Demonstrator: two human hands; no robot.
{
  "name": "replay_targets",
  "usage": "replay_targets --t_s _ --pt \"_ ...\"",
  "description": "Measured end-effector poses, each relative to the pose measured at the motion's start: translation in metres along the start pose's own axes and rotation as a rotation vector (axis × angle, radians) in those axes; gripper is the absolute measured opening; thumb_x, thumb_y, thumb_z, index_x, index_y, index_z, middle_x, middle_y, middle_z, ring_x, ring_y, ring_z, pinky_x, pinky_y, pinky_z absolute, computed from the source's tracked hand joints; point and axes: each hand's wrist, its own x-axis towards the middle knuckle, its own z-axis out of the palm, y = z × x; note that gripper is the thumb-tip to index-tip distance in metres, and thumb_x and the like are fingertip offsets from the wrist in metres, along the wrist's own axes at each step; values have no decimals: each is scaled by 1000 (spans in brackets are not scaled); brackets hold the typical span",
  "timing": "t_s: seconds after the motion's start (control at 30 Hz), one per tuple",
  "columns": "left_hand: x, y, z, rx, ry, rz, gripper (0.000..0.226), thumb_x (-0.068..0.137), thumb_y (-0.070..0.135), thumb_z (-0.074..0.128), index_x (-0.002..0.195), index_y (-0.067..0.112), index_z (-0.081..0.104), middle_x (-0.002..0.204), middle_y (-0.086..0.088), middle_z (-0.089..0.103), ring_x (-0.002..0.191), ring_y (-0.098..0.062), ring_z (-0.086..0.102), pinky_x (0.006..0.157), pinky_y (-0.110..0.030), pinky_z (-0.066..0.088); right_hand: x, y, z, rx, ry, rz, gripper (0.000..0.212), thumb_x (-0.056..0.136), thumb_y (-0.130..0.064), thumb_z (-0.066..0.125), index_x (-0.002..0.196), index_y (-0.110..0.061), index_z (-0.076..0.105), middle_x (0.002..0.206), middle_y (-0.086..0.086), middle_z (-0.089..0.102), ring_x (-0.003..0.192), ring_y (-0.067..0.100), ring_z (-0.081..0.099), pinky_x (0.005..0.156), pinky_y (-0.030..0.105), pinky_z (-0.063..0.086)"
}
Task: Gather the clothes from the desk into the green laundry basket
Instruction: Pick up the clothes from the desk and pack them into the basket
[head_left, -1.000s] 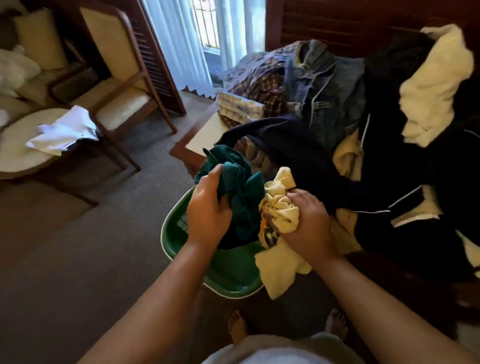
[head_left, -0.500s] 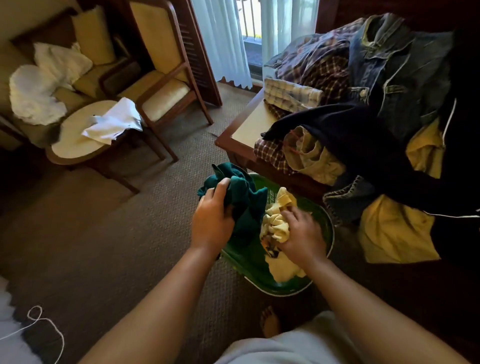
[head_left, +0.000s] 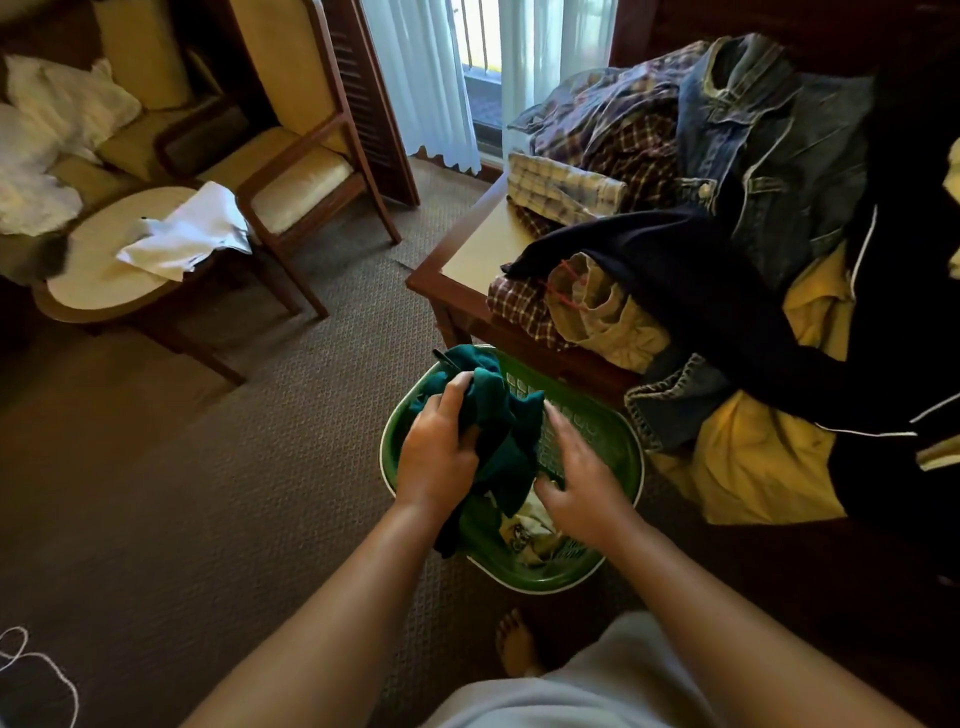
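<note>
Cream garment dropped in basket; teal one not yet released.

Near: right hand (head_left: 582, 483) hovers over the green laundry basket (head_left: 535, 584), fingers spread, holding nothing. Half a second ago it clutched the cream garment (head_left: 524, 525), which now lies in the basket's bottom. Left hand (head_left: 441, 452) has its fingers curled round the teal garment (head_left: 504, 415), bunched over the basket's left side. One item delivered; the second is likely next. Far right: the desk (head_left: 483, 249) carries the bulk: yellow garment (head_left: 753, 467), navy garment (head_left: 717, 291), denim jacket (head_left: 779, 156), plaid shirts (head_left: 623, 135).
</note>
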Motion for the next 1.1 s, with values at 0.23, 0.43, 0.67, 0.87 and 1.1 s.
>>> replay_targets --t_s 0.23,0.43,0.67,0.87,1.1 --pt "13 15 10 -141 8 33 67 96 11 66 154 33 42 141 1 54 127 -14 53 100 -18 39 5 -13 -18 0 27 -26 93 93 -17 63 163 -36 5 169 -10 17 153 7 17 124 31 25" --pt "22 5 16 -56 -82 -63 66 98 24 65 157 34 38 160 -4 39 147 -22 39 119 -35 35 11 -9 -25 -144 -42 33 81 101 -25 56 164 -28 4 171 -10 4 155 4 1 127 31 9" --pt "38 38 16 -118 -170 102 58 101 31 62 156 30 42 159 2 43 146 -14 41 114 -23 32 9 -21 -33 -182 48 -4 73 104 -26 49 164 -22 8 171 -8 7 155 2 1 128 30 8" --pt "48 61 17 -151 -160 191 57 102 32 61 156 28 44 157 4 47 143 -11 44 116 -30 40 2 -38 -60 -187 174 -43 70 104 -22 47 164 -22 11 170 -9 9 154 0 2 127 27 9" --pt "63 92 7 -179 -158 298 54 102 31 62 154 27 45 154 6 49 138 -10 49 108 -20 41 -7 -56 -89 -207 339 -83 69 104 -20 49 163 -21 16 169 -7 15 154 1 7 126 25 11"
